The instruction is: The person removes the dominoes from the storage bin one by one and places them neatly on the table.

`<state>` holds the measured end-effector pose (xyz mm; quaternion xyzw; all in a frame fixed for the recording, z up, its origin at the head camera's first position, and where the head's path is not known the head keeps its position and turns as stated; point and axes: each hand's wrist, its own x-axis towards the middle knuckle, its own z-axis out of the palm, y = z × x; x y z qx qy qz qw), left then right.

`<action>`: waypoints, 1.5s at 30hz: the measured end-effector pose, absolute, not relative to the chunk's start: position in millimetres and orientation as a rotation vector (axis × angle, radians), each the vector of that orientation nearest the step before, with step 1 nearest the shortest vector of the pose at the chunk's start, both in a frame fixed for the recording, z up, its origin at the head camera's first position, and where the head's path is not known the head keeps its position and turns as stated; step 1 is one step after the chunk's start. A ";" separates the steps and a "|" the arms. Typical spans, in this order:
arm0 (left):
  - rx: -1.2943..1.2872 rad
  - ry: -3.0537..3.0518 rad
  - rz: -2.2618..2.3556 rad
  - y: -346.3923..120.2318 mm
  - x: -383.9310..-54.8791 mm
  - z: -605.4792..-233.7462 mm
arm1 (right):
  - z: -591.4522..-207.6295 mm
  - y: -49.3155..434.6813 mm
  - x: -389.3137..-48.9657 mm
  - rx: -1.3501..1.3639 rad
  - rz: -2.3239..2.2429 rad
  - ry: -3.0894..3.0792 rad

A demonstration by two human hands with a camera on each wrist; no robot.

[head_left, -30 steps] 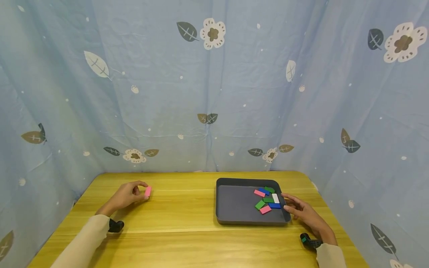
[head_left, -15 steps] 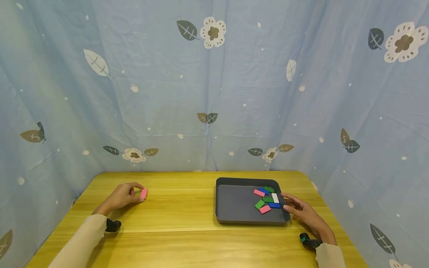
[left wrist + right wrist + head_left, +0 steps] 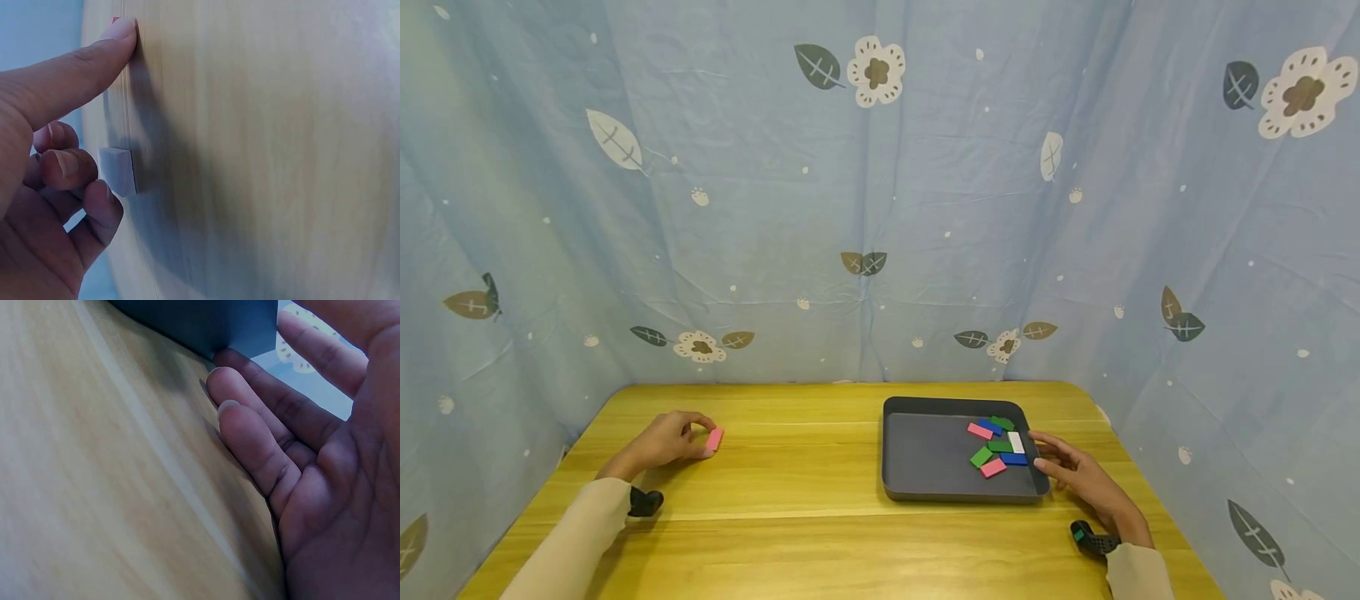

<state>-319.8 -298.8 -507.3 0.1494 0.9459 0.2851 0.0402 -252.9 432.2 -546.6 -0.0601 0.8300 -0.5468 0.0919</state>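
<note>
Between thumb and index finger my left hand (image 3: 666, 442) pinches a pink domino block (image 3: 715, 439) at the left of the table. In the left wrist view, only a red corner of a block (image 3: 115, 20) shows past the thumb tip. A pale block (image 3: 119, 172) stands on the table beside the other, curled fingers there; the hand hides it in the head view. My right hand (image 3: 1086, 479) rests with loosely bent fingers against the right wall of a dark grey tray (image 3: 890, 450). The right wrist view shows its fingertips near the tray's side (image 3: 219, 325).
Flat domino blocks lie at the tray's right side: several green, blue and pink ones and a white block (image 3: 1016, 442). The yellow wooden table (image 3: 805, 542) ends at a blue patterned curtain (image 3: 760, 208) at the back and sides.
My left hand has drawn back left and slightly toward me, and the pink domino block with it, now more tilted. The right hand and the tray have stayed in place.
</note>
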 end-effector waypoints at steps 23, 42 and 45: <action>0.553 2.840 0.973 -274.4 -326.1 -488.2 | -543.7 431.9 -252.0 -0.120 -1.625 2.462; 0.983 2.800 1.013 -166.0 -346.9 -454.8 | -543.2 430.1 -252.0 -0.126 -1.633 2.456; 1.014 2.758 1.032 -145.8 -350.6 -451.8 | -544.0 430.6 -251.7 -0.123 -1.637 2.452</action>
